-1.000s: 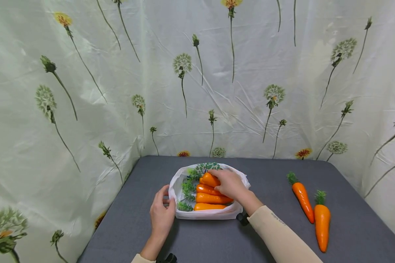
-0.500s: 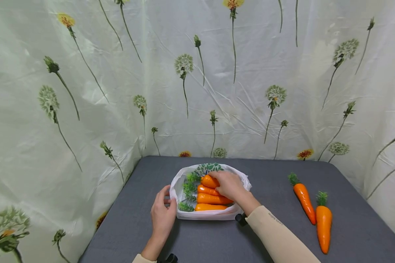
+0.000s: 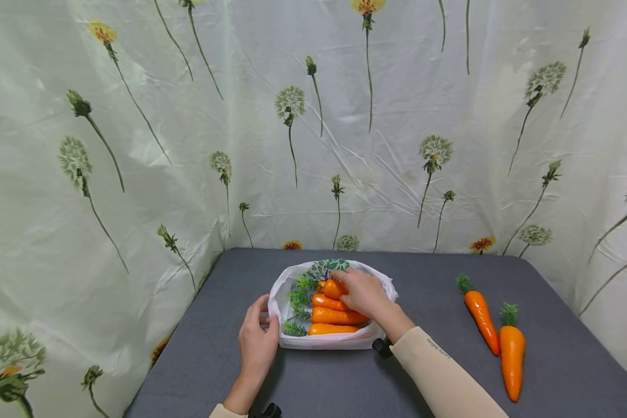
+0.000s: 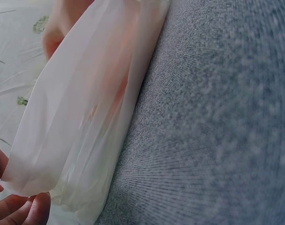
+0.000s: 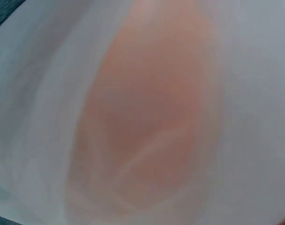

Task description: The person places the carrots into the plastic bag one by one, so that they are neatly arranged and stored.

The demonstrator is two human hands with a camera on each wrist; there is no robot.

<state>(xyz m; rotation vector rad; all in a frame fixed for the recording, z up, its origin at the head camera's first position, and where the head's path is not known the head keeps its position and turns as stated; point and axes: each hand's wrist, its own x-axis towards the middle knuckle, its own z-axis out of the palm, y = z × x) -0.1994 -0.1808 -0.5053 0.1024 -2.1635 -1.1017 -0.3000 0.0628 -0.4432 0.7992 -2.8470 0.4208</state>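
Observation:
A white plastic bag (image 3: pixel 331 342) lies with its mouth spread, and several toy carrots (image 3: pixel 337 315) with green tops (image 3: pixel 299 303) lie inside it. At the bag's left rim my left hand (image 3: pixel 258 337) pinches the plastic; in the left wrist view its fingertips (image 4: pixel 39 208) are on the bag's edge. My right hand (image 3: pixel 366 293) reaches over the right rim and grips the rearmost toy carrot (image 3: pixel 335 288) between thumb and fingers, on top of the others. Bag plastic fills the right wrist view, with a blurred orange shape (image 5: pixel 147 117) showing through.
Two more toy carrots, one slimmer (image 3: pixel 482 322) and one thicker (image 3: pixel 512 363), lie to the right on the dark grey table (image 3: pixel 324 383). A white curtain (image 3: pixel 376 174) printed with dandelions hangs behind the table and along its sides.
The toy carrot in my right hand has shifted slightly right and turned, so a bit of orange now shows at its left. My left hand stays at the bag's rim.

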